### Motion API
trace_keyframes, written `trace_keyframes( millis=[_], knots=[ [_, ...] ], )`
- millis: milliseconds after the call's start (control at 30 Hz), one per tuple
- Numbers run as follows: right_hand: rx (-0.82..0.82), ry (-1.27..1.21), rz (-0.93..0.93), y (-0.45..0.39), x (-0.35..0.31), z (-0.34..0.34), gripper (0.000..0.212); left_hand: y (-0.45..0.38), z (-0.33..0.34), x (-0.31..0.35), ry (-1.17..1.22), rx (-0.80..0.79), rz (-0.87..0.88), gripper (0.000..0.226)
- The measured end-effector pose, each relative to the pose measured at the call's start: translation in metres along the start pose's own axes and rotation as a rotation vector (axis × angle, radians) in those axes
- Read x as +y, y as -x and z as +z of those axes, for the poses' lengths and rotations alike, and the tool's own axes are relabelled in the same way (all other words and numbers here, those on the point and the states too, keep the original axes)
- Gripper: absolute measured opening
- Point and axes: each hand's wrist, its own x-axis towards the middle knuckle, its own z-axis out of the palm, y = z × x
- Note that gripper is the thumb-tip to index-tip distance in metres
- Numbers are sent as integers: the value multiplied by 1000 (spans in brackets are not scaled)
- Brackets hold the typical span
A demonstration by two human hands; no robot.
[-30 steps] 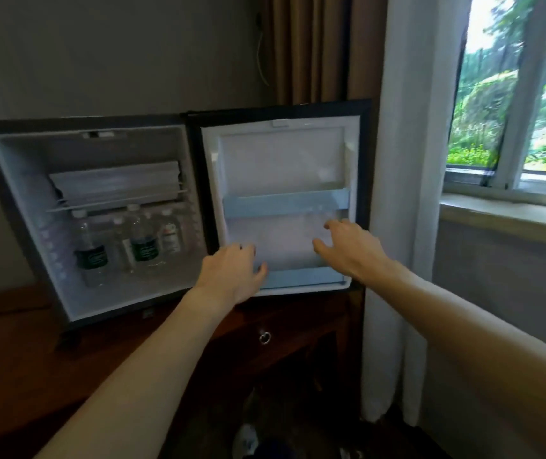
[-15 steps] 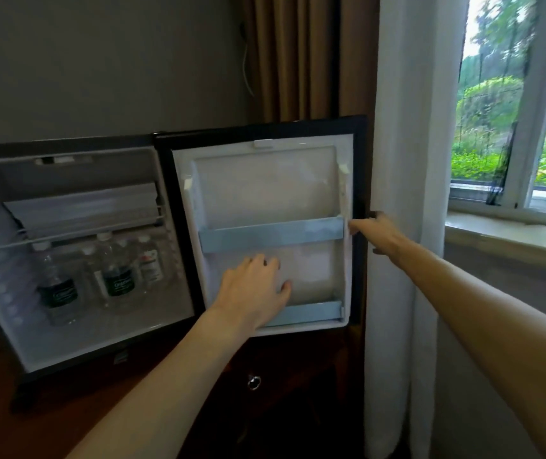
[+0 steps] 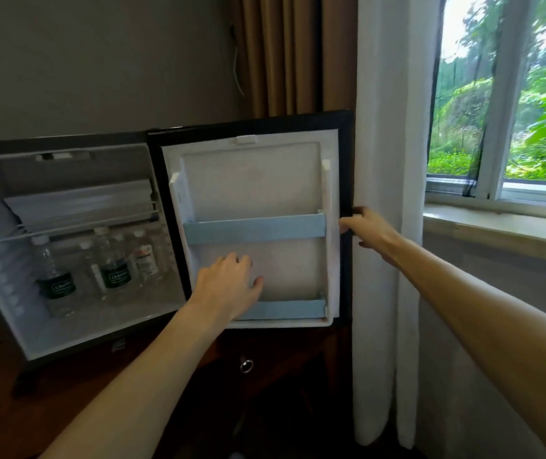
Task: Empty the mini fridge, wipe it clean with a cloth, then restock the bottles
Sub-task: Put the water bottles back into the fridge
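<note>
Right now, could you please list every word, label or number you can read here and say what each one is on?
None can be read with certainty.
Front-left bottle, dark label with white lettering: too blurred to read.
Middle bottle, same dark label: too blurred.
White-labelled bottle with a red mark: too small.
Small badge on the mini fridge lower edge: unreadable.

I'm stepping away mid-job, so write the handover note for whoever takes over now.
Left hand: open, flat against the inner liner of the fridge door, between its two blue door shelves.
Right hand: grips the door's outer edge, beside the white curtain.
Mini fridge: open on the wooden cabinet; water bottles stand inside under the wire shelf.
Done: door opened.
Left: remove all the bottles, wipe, restock. No cloth in view.
</note>
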Motion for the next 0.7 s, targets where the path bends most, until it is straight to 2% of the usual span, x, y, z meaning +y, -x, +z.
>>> trace_keyframes(
  millis=[200,233,333,367,500,700],
  knots=[
    [3,76,-60,70,-6,-2,40,54,-15,-24,13,26,-12,45],
    [8,89,-75,82,-8,-1,40,62,-19,-29,10,20,-17,46],
    [20,148,-127,121,-12,7,66,88,-30,-45,-13,-41,-62,44],
    [15,156,-146,137,-14,12,69,98,-35,-51,-36,-61,-77,45],
    [-22,159,-303,204,-33,48,53,145,-58,-87,-132,-117,-147,53],
    [-79,248,-547,267,-77,112,52,195,-81,-145,-201,-187,-291,60]
  ],
)
